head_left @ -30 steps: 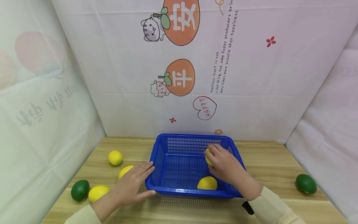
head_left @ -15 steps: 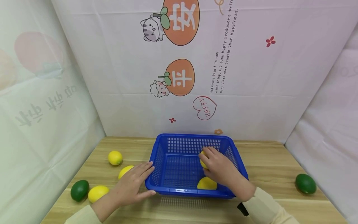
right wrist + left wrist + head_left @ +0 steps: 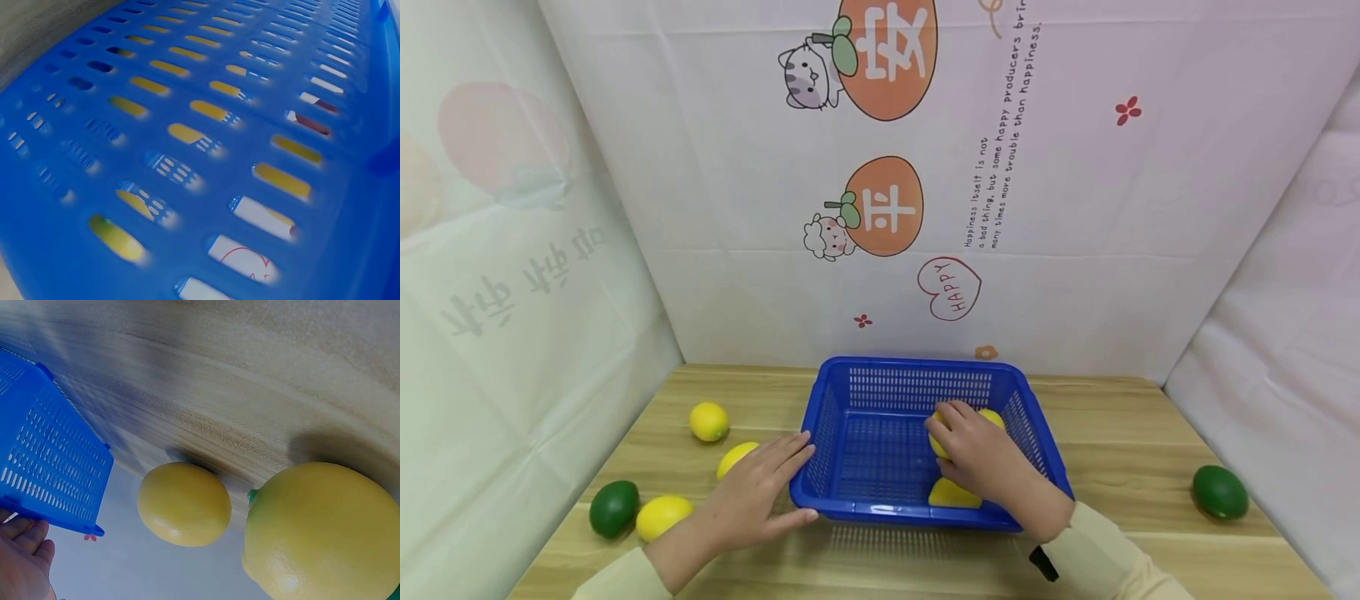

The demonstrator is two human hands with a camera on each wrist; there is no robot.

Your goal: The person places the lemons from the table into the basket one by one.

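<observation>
A blue plastic basket (image 3: 880, 510) with slotted walls stands at the back middle of the table. My left hand (image 3: 756, 492) rests with extended fingers on its left rim, thumb at the near corner. Inside the basket, my right hand (image 3: 981, 450) grips a yellow lemon (image 3: 936, 440), partly hidden by the fingers. Another lemon (image 3: 955, 493) lies by the near wall, and a third lemon (image 3: 992, 416) shows behind the hand near the right wall. The left wrist view has my left hand's fingers (image 3: 28, 534) at the basket's rim. In the right wrist view, the basket wall (image 3: 206, 162) hides the hand.
Left of the basket lie lemons: one at the back (image 3: 709, 422), one partly behind my left hand (image 3: 736, 457), and one nearer (image 3: 663, 518). A dark green oval fruit (image 3: 614, 509) sits beside them. Another dark green fruit (image 3: 1221, 492) is at the far right. Printed cloth (image 3: 1060, 292) hangs behind.
My right hand has moved left and slightly nearer inside the basket with the gripped lemon, uncovering a lemon by the right wall. The left hand has stayed put.
</observation>
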